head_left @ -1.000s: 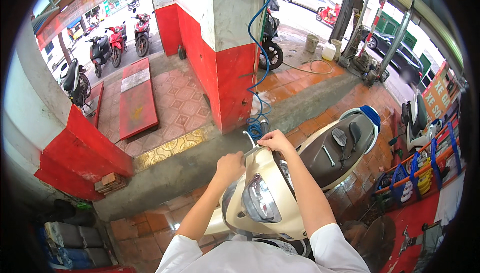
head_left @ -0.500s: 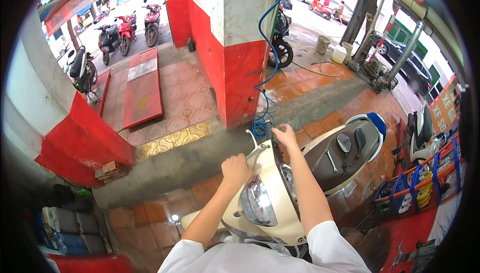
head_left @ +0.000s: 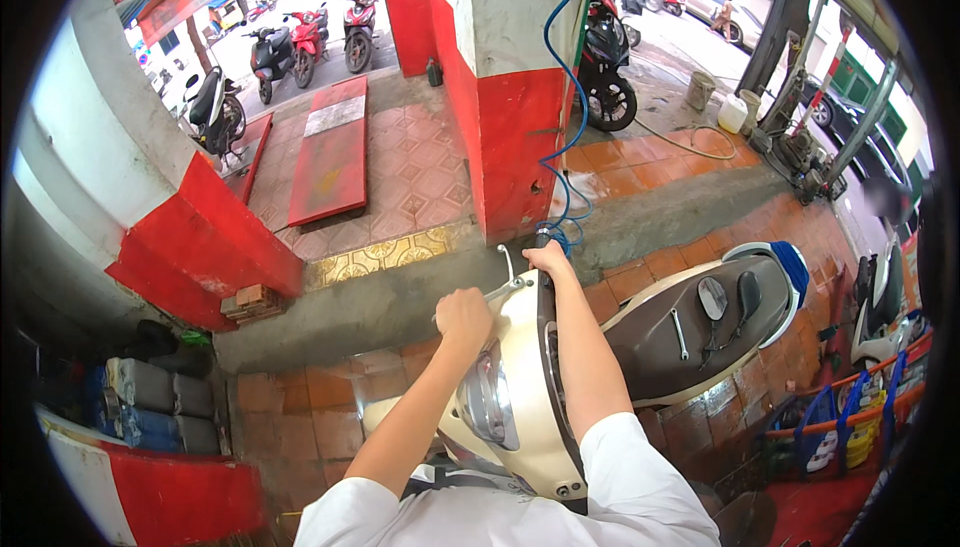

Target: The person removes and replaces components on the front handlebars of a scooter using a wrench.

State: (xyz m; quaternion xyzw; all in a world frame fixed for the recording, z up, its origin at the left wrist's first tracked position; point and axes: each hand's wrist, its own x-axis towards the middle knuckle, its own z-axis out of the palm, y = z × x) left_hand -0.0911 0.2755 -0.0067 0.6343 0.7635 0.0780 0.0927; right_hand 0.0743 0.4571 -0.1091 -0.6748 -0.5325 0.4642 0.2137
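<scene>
The cream scooter (head_left: 524,387) stands right in front of me. My left hand (head_left: 463,316) is closed in a fist around a silver wrench-like bar (head_left: 508,290), whose far end meets the handlebar by the brake lever (head_left: 507,261). Whether the bar is loose or part of the scooter, I cannot tell. Farther up, my right hand (head_left: 547,258) is closed round the black handlebar grip (head_left: 543,238). On the brown seat (head_left: 652,327) to the right lie a wrench (head_left: 680,335) and two removed mirrors, one pale (head_left: 712,297) and one dark (head_left: 748,289).
A red-and-white pillar (head_left: 519,137) rises beyond the handlebar, with a blue coiled hose (head_left: 570,229) hanging beside it. A low concrete step (head_left: 410,289) runs across. An orange tool rack (head_left: 845,412) stands at the right. Folded stacks (head_left: 160,402) lie at the left.
My right hand has moved from a loose pose beside the grip to a hold around it. My left hand stays on the bar. The whole view has shifted, moving the surroundings rightward.
</scene>
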